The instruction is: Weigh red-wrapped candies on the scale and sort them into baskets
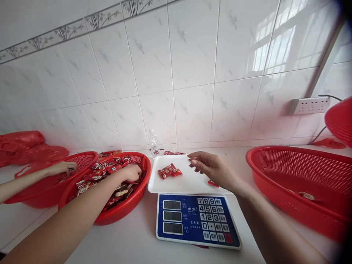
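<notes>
Grip unclear: left hand (132, 173) among red packets (100, 170), right hand (210, 165) above white tray (192, 182)

Most of the readable stuff is on the blue face of the scale (193, 234): 志准 in big white characters, with tiny Latin letters under it that look like "Zhi zhun", and what seems to be 家用款 lower down. The keypad (211, 219) has 7 8 9, 4 5 6, 1 2 3, then 0 and a dot, with 计数, 取样 and 动态 along the bottom; the red key (228, 238) is too blurry to read. Next to the bottom display (172, 228) it says 金额 (元). Digits on the displays are too faint. The red packet (168, 171) on the white tray (189, 186) has pale lettering, not legible.
</notes>
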`<state>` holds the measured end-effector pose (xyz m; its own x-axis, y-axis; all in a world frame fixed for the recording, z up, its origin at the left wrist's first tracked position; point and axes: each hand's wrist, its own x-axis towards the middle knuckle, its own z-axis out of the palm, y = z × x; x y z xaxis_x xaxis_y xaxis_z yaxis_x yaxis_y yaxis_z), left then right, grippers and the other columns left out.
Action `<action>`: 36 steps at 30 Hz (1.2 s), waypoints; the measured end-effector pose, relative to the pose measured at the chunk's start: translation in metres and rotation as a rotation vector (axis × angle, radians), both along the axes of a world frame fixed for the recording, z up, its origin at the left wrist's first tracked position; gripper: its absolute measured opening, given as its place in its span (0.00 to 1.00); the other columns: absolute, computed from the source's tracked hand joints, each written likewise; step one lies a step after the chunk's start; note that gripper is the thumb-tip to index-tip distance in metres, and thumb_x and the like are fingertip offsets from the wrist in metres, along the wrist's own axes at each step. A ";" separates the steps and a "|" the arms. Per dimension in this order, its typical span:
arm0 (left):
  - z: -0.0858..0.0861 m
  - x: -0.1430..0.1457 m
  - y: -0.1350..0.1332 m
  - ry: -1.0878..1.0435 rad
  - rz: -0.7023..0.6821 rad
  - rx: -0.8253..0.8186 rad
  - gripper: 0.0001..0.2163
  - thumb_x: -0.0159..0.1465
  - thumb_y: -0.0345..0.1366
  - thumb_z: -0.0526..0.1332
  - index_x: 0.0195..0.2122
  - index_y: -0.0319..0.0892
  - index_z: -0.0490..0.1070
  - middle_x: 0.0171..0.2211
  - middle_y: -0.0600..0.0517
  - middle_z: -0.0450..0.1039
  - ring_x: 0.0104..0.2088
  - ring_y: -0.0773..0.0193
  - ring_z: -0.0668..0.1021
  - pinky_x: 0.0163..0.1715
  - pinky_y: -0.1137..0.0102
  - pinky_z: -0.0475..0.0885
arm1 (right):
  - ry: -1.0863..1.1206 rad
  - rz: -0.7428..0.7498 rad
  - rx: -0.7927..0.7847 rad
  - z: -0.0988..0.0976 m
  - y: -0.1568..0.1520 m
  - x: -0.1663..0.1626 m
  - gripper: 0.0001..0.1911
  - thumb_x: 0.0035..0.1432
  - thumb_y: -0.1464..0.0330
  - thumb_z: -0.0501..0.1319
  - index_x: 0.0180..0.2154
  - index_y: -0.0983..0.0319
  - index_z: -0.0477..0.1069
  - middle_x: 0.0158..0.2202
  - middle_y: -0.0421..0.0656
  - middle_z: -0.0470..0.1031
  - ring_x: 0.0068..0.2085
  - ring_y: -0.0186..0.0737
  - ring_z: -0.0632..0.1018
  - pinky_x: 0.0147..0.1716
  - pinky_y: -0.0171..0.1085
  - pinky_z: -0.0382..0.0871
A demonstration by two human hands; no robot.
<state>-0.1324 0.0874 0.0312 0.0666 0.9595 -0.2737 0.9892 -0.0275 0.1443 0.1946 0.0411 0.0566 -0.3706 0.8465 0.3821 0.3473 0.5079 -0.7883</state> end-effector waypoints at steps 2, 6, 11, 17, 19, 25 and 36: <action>0.011 -0.004 -0.002 -0.046 0.037 0.008 0.05 0.42 0.27 0.59 0.20 0.42 0.70 0.21 0.54 0.71 0.25 0.63 0.72 0.24 0.72 0.63 | 0.006 -0.002 0.001 0.001 0.000 0.001 0.17 0.58 0.57 0.55 0.45 0.58 0.70 0.35 0.43 0.76 0.33 0.37 0.76 0.33 0.39 0.70; 0.032 -0.017 -0.006 -0.157 0.084 0.050 0.04 0.44 0.31 0.58 0.23 0.43 0.68 0.20 0.57 0.67 0.23 0.66 0.69 0.22 0.74 0.60 | 0.005 -0.010 0.005 0.002 -0.001 0.001 0.18 0.58 0.56 0.55 0.45 0.59 0.70 0.34 0.42 0.76 0.32 0.37 0.75 0.33 0.39 0.70; 0.046 -0.028 -0.019 -0.287 0.103 0.090 0.05 0.46 0.33 0.57 0.26 0.43 0.64 0.22 0.58 0.65 0.22 0.68 0.67 0.22 0.74 0.59 | -0.018 -0.010 -0.008 0.001 -0.001 -0.001 0.18 0.58 0.56 0.54 0.46 0.58 0.70 0.35 0.43 0.76 0.34 0.38 0.76 0.34 0.39 0.71; 0.045 -0.032 -0.026 -0.353 0.080 0.088 0.07 0.51 0.38 0.55 0.31 0.44 0.62 0.27 0.56 0.69 0.27 0.65 0.72 0.24 0.74 0.64 | -0.032 -0.003 -0.005 -0.003 0.002 -0.001 0.18 0.58 0.56 0.54 0.46 0.58 0.69 0.37 0.43 0.76 0.34 0.38 0.76 0.34 0.40 0.70; 0.043 -0.031 -0.026 -0.334 0.059 0.057 0.11 0.49 0.39 0.58 0.33 0.44 0.63 0.31 0.55 0.72 0.32 0.63 0.74 0.28 0.74 0.66 | -0.034 -0.001 -0.009 -0.003 0.002 -0.001 0.18 0.58 0.56 0.54 0.46 0.58 0.69 0.37 0.43 0.76 0.35 0.38 0.76 0.34 0.39 0.70; 0.031 -0.028 -0.028 -0.112 0.008 -0.004 0.11 0.40 0.33 0.65 0.25 0.43 0.67 0.27 0.55 0.71 0.31 0.58 0.73 0.28 0.72 0.64 | -0.063 -0.015 -0.009 -0.003 0.001 -0.001 0.19 0.58 0.55 0.55 0.46 0.57 0.69 0.37 0.43 0.76 0.34 0.38 0.76 0.34 0.39 0.70; 0.045 -0.042 -0.020 -0.129 -0.005 0.172 0.09 0.54 0.42 0.56 0.24 0.43 0.65 0.21 0.56 0.64 0.25 0.65 0.69 0.26 0.73 0.61 | -0.069 -0.029 0.018 -0.001 0.000 0.001 0.18 0.58 0.55 0.55 0.46 0.57 0.70 0.35 0.42 0.76 0.34 0.38 0.76 0.34 0.39 0.70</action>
<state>-0.1740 0.0677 0.0760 0.0954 0.9909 -0.0947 0.9626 -0.0677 0.2623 0.1951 0.0406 0.0553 -0.3719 0.8507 0.3715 0.4153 0.5104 -0.7530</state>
